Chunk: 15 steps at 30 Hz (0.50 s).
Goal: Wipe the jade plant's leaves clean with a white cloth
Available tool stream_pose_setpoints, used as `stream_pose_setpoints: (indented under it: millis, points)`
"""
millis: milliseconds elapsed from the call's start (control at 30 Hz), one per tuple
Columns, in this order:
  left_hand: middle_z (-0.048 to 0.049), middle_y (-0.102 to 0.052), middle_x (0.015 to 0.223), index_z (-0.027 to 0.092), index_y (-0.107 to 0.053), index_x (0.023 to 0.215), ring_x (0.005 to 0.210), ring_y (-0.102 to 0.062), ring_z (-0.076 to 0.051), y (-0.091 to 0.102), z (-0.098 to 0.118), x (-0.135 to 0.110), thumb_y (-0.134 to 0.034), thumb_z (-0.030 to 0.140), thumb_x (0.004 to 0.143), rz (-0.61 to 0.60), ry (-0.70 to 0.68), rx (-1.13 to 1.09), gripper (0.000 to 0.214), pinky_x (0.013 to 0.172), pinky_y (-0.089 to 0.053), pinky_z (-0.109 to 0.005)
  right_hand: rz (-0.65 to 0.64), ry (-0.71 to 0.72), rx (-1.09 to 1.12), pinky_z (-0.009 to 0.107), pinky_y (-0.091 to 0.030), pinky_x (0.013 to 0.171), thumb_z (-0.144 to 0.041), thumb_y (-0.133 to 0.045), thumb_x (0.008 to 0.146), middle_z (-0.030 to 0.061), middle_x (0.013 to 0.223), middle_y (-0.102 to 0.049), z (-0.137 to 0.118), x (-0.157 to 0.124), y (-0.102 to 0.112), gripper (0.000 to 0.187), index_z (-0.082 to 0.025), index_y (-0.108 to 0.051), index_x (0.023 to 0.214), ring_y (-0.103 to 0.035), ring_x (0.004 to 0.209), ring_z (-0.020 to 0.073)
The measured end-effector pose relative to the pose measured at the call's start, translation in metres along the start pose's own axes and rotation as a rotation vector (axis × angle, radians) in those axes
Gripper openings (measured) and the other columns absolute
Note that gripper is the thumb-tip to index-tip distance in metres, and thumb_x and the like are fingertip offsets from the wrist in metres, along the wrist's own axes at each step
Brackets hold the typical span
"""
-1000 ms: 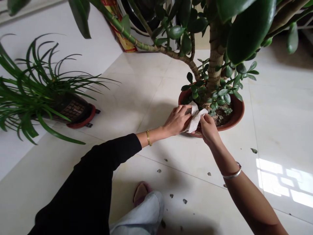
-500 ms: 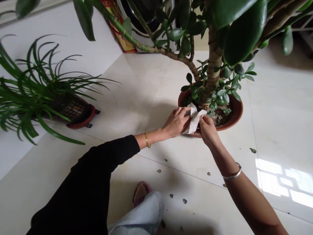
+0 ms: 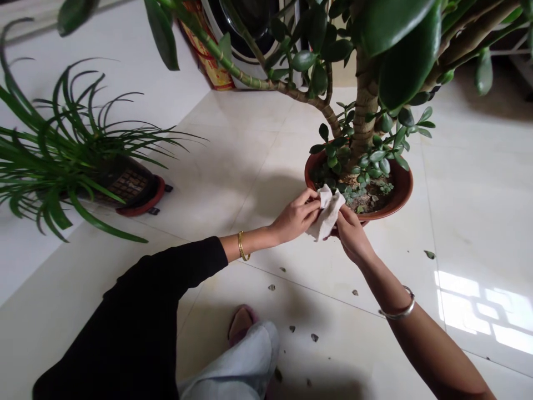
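Left hand (image 3: 295, 218) and right hand (image 3: 353, 236) pinch a white wipe (image 3: 327, 212) over a terracotta pot's rim (image 3: 406, 200), open tile (image 3: 208, 189) leftward.

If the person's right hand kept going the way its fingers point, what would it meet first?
The white wipe, which the right hand is pinching at its fingertips. Beyond that, probably the reddish-brown plant pot, though depth is hard to judge from here.

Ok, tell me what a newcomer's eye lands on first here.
A big jade plant fills the upper right, its thick trunk rising from a terracotta pot. At the pot's near edge, the left hand and right hand pinch a white cloth. A spiky green plant sprawls at left, and fallen leaves dot the tiles.
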State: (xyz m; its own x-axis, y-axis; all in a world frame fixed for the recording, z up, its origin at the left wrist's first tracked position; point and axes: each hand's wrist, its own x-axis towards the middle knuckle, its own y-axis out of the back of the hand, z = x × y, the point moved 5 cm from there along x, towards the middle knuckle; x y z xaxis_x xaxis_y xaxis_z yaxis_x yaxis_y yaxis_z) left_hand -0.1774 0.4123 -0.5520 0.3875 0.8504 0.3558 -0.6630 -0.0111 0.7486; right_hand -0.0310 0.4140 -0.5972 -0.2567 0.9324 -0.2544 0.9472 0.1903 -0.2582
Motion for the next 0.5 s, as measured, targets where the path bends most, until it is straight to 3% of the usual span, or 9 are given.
stream_pose_setpoints:
  millis: [133,233,333,400,500]
  points:
    - [-0.0035,-0.066,0.095,0.017,-0.068,0.096,0.086,-0.063,-0.013,0.023,-0.005,-0.016,-0.053,0.039,0.107,0.072,0.229,-0.288,0.028,0.082,-0.053,-0.025,0.001,-0.012,0.051,0.033,-0.059,0.071,-0.069,-0.076,0.077,0.0015,0.088,-0.075,0.01,-0.016,0.006,0.052,-0.025,-0.069,0.104,-0.068,0.078,0.0192]
    - [-0.0066,-0.073,0.106,0.016,-0.068,0.116,0.098,-0.07,-0.016,0.033,0.006,-0.035,-0.052,0.042,0.107,0.053,0.301,-0.449,0.032,0.09,-0.056,-0.027,-0.05,-0.021,0.119,0.039,-0.06,0.096,-0.068,-0.075,0.081,0.0052,0.121,-0.079,0.016,-0.033,0.004,0.059,-0.028,-0.07,0.124,-0.072,0.112,0.0253]
    - [-0.0123,-0.072,0.138,0.017,-0.062,0.141,0.125,-0.07,-0.021,0.023,0.029,-0.048,-0.054,0.034,0.106,-0.166,0.23,-0.406,0.04,0.11,-0.055,-0.035,-0.16,-0.074,0.118,0.042,-0.058,0.106,-0.07,-0.065,0.091,0.0045,0.135,-0.075,0.022,-0.049,-0.008,0.059,-0.032,-0.068,0.136,-0.067,0.129,0.0271]
    - [-0.0145,-0.065,0.153,0.018,-0.058,0.149,0.141,-0.063,-0.025,0.013,0.043,-0.052,-0.056,0.029,0.103,-0.326,0.157,-0.311,0.047,0.119,-0.05,-0.04,-0.138,-0.122,0.072,0.044,-0.06,0.103,-0.066,-0.062,0.097,0.0051,0.134,-0.074,0.027,-0.054,-0.011,0.053,-0.031,-0.068,0.137,-0.067,0.127,0.0267]
    - [-0.0161,-0.064,0.154,0.017,-0.061,0.149,0.143,-0.062,-0.026,0.018,0.05,-0.054,-0.054,0.031,0.105,-0.417,0.139,-0.225,0.046,0.12,-0.05,-0.043,-0.082,-0.165,0.024,0.048,-0.061,0.101,-0.05,-0.068,0.102,0.0092,0.138,-0.069,0.026,-0.056,-0.01,0.045,-0.023,-0.066,0.138,-0.069,0.121,0.0254]
